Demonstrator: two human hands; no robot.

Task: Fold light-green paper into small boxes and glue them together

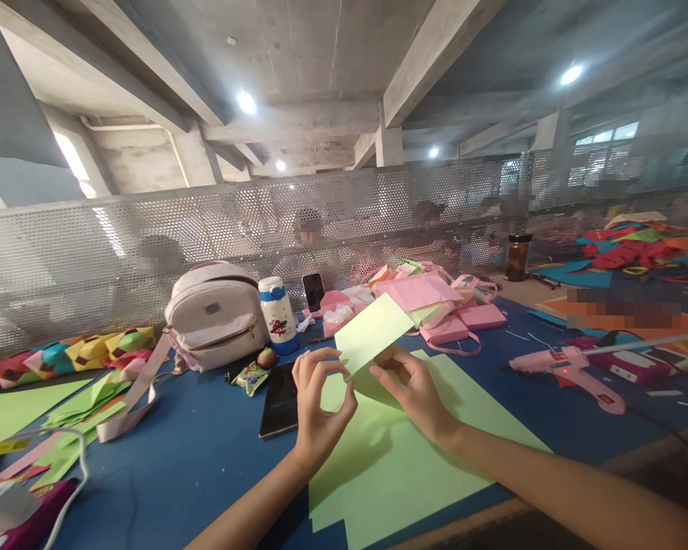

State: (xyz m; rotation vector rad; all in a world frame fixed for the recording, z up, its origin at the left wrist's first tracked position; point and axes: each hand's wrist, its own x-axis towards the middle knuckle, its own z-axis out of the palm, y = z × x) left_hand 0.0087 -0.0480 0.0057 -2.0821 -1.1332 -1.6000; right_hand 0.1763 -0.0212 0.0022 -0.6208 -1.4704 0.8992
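A folded piece of light green paper (374, 336) is raised above the table between my two hands. My left hand (321, 405) is closed in a pinch at its lower left corner, thumb and forefinger curled together. From the other side my right hand (416, 393) grips the lower right part, with some fingers hidden behind the paper. Larger light green sheets (401, 473) lie flat beneath both hands. Just left of my left hand, a dark tablet or phone (279, 403) rests on the blue table (206, 473).
A backpack (218, 317), a water bottle (278, 317) and an upright phone (313, 292) stand behind. Pink paper pieces (424, 294) are heaped beyond my hands. At right lies a pink glue gun (573, 370); at left, a power strip (28, 512). A perforated metal screen (235, 221) borders the back.
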